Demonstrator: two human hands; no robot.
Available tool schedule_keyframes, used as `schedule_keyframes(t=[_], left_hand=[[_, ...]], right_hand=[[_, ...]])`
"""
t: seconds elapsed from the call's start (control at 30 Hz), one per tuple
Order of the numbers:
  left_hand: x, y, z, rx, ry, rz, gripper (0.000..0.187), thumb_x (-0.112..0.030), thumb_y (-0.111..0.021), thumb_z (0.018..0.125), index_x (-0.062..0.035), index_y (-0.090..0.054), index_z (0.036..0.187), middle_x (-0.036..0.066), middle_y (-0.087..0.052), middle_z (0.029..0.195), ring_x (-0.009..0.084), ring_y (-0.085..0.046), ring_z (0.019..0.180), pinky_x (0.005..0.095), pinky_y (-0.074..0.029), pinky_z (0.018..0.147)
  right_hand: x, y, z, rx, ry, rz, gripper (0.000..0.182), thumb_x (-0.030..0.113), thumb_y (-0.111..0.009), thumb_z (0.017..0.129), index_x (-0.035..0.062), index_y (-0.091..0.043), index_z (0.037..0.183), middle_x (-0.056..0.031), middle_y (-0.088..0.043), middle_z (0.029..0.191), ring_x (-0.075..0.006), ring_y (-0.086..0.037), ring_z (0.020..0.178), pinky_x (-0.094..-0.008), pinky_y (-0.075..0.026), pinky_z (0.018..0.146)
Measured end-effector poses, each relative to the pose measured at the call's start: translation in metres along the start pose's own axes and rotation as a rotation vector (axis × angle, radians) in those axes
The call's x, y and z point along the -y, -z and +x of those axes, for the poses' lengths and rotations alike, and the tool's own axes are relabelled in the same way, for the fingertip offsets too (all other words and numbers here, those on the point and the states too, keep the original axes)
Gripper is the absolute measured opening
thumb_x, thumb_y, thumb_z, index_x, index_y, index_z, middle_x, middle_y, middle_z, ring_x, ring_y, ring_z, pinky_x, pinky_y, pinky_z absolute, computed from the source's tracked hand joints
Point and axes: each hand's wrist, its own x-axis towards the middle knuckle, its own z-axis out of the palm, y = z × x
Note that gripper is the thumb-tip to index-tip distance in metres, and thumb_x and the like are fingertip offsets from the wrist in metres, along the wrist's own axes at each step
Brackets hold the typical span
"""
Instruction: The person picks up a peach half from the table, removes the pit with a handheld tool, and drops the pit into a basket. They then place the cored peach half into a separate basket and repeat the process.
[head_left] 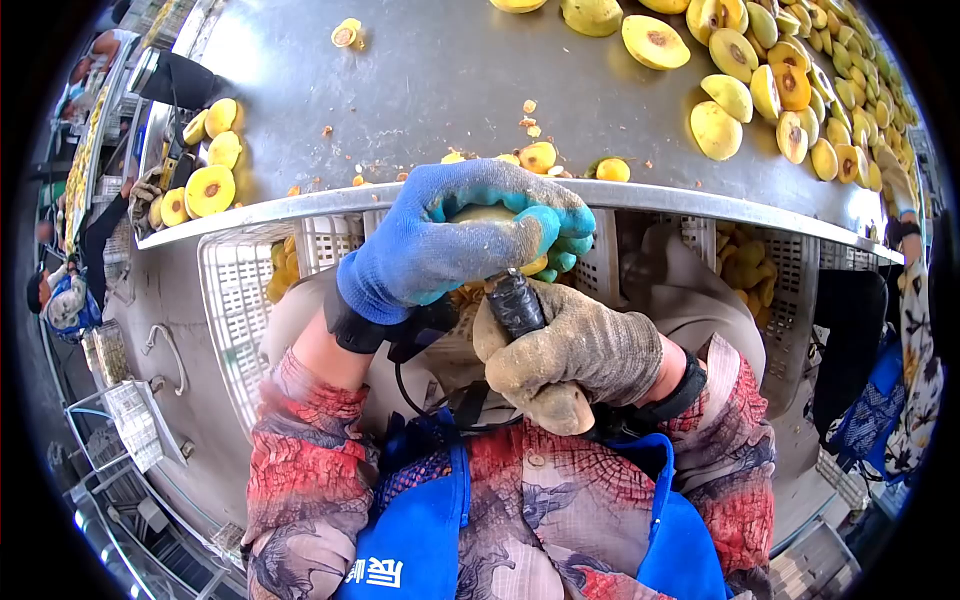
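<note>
My left hand, in a blue glove with teal fingertips, curls around a yellow peach. Most of the fruit is hidden by the fingers. Just below it, my right hand, in a worn grey-brown glove, grips a tool with a black-taped handle. The tool's upper end points at the fruit, and its working tip is hidden behind the left fingers. Both hands are close together in front of the table's near edge. Small peach pieces lie on the metal just beyond them.
A metal table with a raised rim spans the top. Many cut peaches are heaped at right; several halves sit at left. White plastic crates stand below, some holding fruit. Other people are at both sides, one sleeve at right.
</note>
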Motion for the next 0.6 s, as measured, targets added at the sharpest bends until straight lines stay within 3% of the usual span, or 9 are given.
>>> schedule_keyframes(t=[0.17, 0.37, 0.47, 0.6], left_hand=[[-0.001, -0.004, -0.005, -0.023, -0.023, -0.074, 0.033, -0.019, -0.06, 0.086, 0.0066, -0.062, 0.107, 0.019, -0.066, 0.101, 0.0277, -0.066, 0.091, 0.0405, -0.054, 0.082], [0.0, 0.008, 0.003, 0.052, 0.013, 0.137, 0.032, -0.015, -0.063, 0.084, 0.0056, -0.062, 0.108, 0.018, -0.066, 0.101, 0.0261, -0.066, 0.091, 0.0393, -0.054, 0.083], [-0.006, 0.006, 0.004, 0.041, 0.089, 0.195, 0.03, -0.013, -0.064, 0.083, 0.0053, -0.063, 0.107, 0.018, -0.066, 0.1, 0.0259, -0.065, 0.09, 0.0389, -0.054, 0.082], [-0.01, 0.004, 0.0, 0.102, 0.107, 0.027, 0.027, -0.012, -0.066, 0.084, 0.0049, -0.064, 0.105, 0.01, -0.067, 0.098, 0.0159, -0.063, 0.089, 0.029, -0.051, 0.081]], right_hand=[[-0.001, 0.003, 0.0, 0.128, -0.021, 0.048, 0.016, 0.012, -0.065, 0.078, 0.0007, -0.054, 0.077, -0.0063, -0.054, 0.05, -0.014, -0.05, 0.033, -0.0238, -0.04, 0.032], [0.001, -0.013, 0.007, -0.277, -0.038, -0.293, 0.017, 0.011, -0.068, 0.078, 0.0029, -0.053, 0.08, -0.0061, -0.053, 0.054, -0.0137, -0.05, 0.036, -0.0242, -0.034, 0.03], [-0.001, -0.008, 0.008, -0.186, -0.046, -0.228, 0.016, 0.009, -0.068, 0.077, 0.0032, -0.053, 0.08, -0.0059, -0.052, 0.054, -0.0139, -0.05, 0.037, -0.025, -0.035, 0.03], [-0.008, -0.002, 0.007, 0.055, 0.033, -0.021, 0.019, 0.012, -0.067, 0.078, 0.0017, -0.051, 0.081, -0.007, -0.053, 0.054, -0.0148, -0.048, 0.033, -0.027, -0.038, 0.029]])
